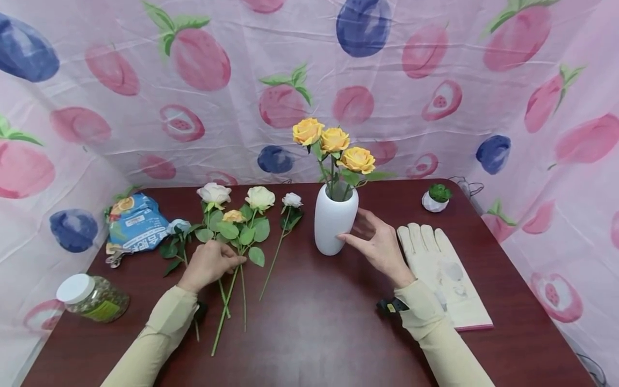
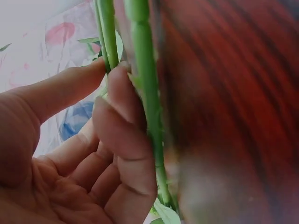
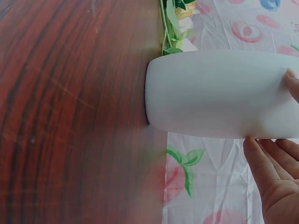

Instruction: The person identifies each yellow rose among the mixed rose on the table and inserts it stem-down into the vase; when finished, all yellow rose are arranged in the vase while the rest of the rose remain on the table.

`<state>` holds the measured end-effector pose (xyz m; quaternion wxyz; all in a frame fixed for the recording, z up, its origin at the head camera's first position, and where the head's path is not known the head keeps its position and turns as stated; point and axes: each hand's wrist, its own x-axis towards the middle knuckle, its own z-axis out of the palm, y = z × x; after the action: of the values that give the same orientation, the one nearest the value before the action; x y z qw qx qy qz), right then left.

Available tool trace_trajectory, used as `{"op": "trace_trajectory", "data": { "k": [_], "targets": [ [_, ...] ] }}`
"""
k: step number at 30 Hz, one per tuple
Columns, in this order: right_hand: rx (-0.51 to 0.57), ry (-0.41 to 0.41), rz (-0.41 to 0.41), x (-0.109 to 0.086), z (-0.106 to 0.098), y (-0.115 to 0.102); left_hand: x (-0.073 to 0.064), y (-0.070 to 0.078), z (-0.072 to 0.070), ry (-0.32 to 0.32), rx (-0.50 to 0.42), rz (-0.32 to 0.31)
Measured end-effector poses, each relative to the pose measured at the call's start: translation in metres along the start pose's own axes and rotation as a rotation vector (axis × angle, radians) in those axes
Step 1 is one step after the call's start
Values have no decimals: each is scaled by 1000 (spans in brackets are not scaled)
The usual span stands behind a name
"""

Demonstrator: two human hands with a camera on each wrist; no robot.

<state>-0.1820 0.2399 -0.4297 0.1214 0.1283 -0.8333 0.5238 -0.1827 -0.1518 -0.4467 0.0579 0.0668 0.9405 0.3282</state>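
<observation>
A white vase (image 1: 331, 226) stands upright on the table with several yellow-orange roses (image 1: 335, 140) in it. My right hand (image 1: 379, 247) holds the vase from its right side, thumb on the front and fingers behind. In the right wrist view, fingertips (image 3: 251, 142) meet the vase wall (image 3: 210, 93). To the left, my left hand (image 1: 211, 263) pinches a green rose stem (image 2: 109, 35) between thumb and index finger. A thicker stem (image 2: 148, 79) runs along the outside of its curled fingers. White roses (image 1: 261, 198) and a small orange rose (image 1: 234, 216) lie beyond this hand.
A smaller white rose (image 1: 292, 200) lies between the bunch and the vase. At left are a blue rose (image 1: 179, 226), a blue packet (image 1: 137, 223) and a lidded jar (image 1: 94, 298). Pale gloves (image 1: 447, 274) and a small potted plant (image 1: 437, 198) sit at right.
</observation>
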Motion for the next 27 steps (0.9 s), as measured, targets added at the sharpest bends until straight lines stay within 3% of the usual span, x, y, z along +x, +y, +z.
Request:
{"op": "trace_trajectory", "data": {
  "k": [12, 22, 27],
  "targets": [
    [19, -25, 3, 0, -2, 0, -3, -2, -7, -69, -182, -112],
    [90, -111, 23, -1, -7, 1, -8, 1, -19, -72, -280, -95],
    [91, -101, 3, 0, -5, 3, -10, 5, -24, -83, -358, -87]
  ]
}}
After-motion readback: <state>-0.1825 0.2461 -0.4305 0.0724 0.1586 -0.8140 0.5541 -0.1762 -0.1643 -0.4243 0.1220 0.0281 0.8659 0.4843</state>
